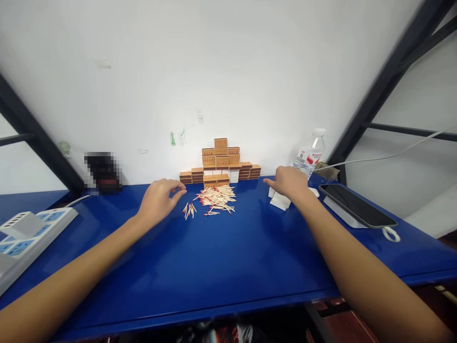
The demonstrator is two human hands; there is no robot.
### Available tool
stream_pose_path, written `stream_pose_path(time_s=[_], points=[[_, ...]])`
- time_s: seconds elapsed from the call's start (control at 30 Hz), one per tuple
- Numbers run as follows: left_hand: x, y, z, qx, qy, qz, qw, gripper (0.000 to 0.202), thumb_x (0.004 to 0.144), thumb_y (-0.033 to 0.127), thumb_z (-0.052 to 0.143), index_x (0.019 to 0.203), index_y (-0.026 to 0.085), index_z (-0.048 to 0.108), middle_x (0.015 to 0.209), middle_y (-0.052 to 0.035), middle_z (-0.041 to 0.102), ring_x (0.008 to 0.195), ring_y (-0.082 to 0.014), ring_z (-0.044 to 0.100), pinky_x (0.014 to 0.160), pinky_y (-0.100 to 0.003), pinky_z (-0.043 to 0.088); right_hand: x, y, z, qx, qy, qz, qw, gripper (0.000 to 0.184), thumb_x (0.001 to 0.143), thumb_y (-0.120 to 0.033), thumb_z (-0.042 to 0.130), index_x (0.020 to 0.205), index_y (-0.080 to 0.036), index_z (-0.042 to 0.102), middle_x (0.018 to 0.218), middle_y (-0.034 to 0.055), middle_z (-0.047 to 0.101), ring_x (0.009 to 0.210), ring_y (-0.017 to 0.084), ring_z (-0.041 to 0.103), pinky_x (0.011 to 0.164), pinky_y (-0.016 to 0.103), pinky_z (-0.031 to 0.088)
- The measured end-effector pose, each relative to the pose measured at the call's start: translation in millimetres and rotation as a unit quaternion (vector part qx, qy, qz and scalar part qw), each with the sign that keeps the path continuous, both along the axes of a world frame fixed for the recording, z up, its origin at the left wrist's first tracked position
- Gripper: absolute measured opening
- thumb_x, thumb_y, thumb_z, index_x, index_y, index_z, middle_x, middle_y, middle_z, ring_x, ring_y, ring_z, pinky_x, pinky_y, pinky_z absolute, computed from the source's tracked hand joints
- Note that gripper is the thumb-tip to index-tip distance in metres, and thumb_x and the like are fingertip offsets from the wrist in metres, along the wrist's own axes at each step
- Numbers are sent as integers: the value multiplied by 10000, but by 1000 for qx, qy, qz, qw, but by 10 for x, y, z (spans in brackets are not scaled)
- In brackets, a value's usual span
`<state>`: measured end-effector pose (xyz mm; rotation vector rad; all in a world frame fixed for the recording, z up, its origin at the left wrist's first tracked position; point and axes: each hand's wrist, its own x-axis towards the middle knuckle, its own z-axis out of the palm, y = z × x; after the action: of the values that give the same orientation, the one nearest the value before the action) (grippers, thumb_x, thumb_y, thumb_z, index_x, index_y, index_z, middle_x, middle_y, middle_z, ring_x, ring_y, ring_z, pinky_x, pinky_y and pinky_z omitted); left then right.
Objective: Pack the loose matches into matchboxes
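My left hand (161,199) is closed, its thumb and forefinger tips meeting in a pinch. Anything between them is too small to make out. Just right of it lies a small group of red-tipped matches (189,210), beside a larger loose heap of matches (216,196). Behind the heap stands a stepped stack of brown matchboxes (221,159), with white pieces showing in its lower middle. My right hand (290,181) hovers above or rests against white paper-like pieces (280,201); I cannot tell which. Its thumb stretches out to the left, while the other fingers are mostly hidden.
A clear plastic bottle (312,153) stands behind my right hand. Further right, a phone (357,205) leans on a white block. At the left edge are a power strip (46,233) and a blurred-out dark object (103,172). The blue tabletop (214,267) meets a white wall (228,71).
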<state>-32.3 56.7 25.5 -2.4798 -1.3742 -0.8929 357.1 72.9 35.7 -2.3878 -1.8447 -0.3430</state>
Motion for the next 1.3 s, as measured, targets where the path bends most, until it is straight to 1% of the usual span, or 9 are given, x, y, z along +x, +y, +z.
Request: stream_pose_path(time_s=[0.17,0.3,0.4,0.53,0.63,0.83,1.03,1.2,1.3], points=[[-69,-294,-93,-22,-13,-19,1000,217,967,411,622,1039,253,751,872,-27,769,784,-208,678,789,-357,490,-90,18,-71,-33,11,-21,999,478,903,-528,691,1144,-118,739,1094,237,745,1054,340,712,803,371,521],[-63,-301,-136,-46,8,-46,998,267,978,454,605,1033,244,759,862,-30,764,747,-194,664,764,-347,490,-208,-16,-81,-96,35,43,994,274,911,-399,686,1029,-165,763,1042,169,770,987,292,729,754,334,507],[-50,-318,-155,-63,31,-62,996,284,992,455,575,1030,254,771,844,-27,759,729,-190,657,721,-329,479,-253,-50,-78,-86,32,81,992,259,929,-388,653,1041,-178,755,1037,155,772,975,287,728,751,334,499],[-94,-327,-135,-81,56,-52,994,302,981,480,575,1038,262,776,803,-21,746,683,-182,643,645,-307,448,-224,-59,-67,-22,-3,17,1000,400,978,-468,577,1132,-134,734,1066,208,752,1057,352,711,784,382,512],[-178,-272,-106,-100,60,-29,993,278,931,479,620,995,261,780,781,-24,736,645,-183,625,608,-302,425,-157,-23,-89,-33,-12,-20,999,463,966,-499,598,1167,-101,723,1084,238,741,1082,372,703,782,392,521],[-253,-193,-97,-117,66,-7,991,261,905,467,626,934,258,780,745,-34,724,689,-217,651,609,-309,411,-117,51,-173,-77,12,2,997,314,951,-360,628,1142,-137,740,1078,194,757,1065,329,718,792,371,524],[-207,-250,-83,-112,103,0,988,300,954,486,578,1010,258,765,808,-32,746,728,-224,672,619,-318,400,-128,37,-176,-64,10,-14,998,445,938,-495,647,1165,-121,733,1104,227,743,1097,348,707,840,402,531],[-207,-249,-80,-111,102,1,988,274,949,465,599,1003,258,770,788,-32,745,712,-221,670,602,-309,385,-134,41,-182,-87,17,1,996,321,926,-360,647,1146,-145,738,1096,197,750,1080,323,709,818,378,523],[-203,-252,-74,-117,104,3,988,272,947,462,605,1003,256,773,795,-33,748,721,-223,671,605,-308,383,-118,53,-179,-77,25,7,997,315,923,-389,646,1117,-160,741,1114,185,746,1077,323,706,813,378,521]])
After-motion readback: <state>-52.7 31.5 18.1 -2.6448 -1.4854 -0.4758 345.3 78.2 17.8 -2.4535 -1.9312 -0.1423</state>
